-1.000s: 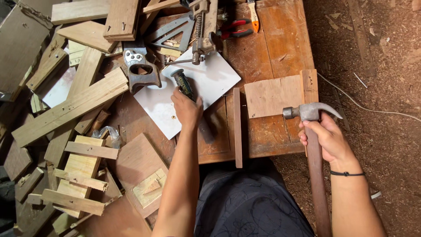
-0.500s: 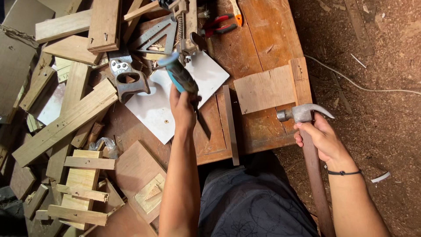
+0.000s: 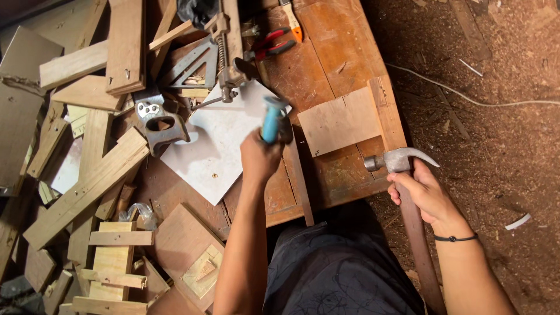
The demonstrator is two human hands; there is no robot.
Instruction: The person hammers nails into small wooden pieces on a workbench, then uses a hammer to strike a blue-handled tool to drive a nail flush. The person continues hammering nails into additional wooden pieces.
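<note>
Our left hand (image 3: pixel 259 156) grips a blue-handled tool (image 3: pixel 272 119), raised over the surface (image 3: pixel 326 52); our right hand (image 3: pixel 424 195), beside it, clasps a hammer (image 3: pixel 402 169).

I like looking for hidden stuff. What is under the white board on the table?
The white board lies on the wooden workbench, with a saw handle and clamp overlapping its edges. Whatever sits beneath its middle is covered.
</note>
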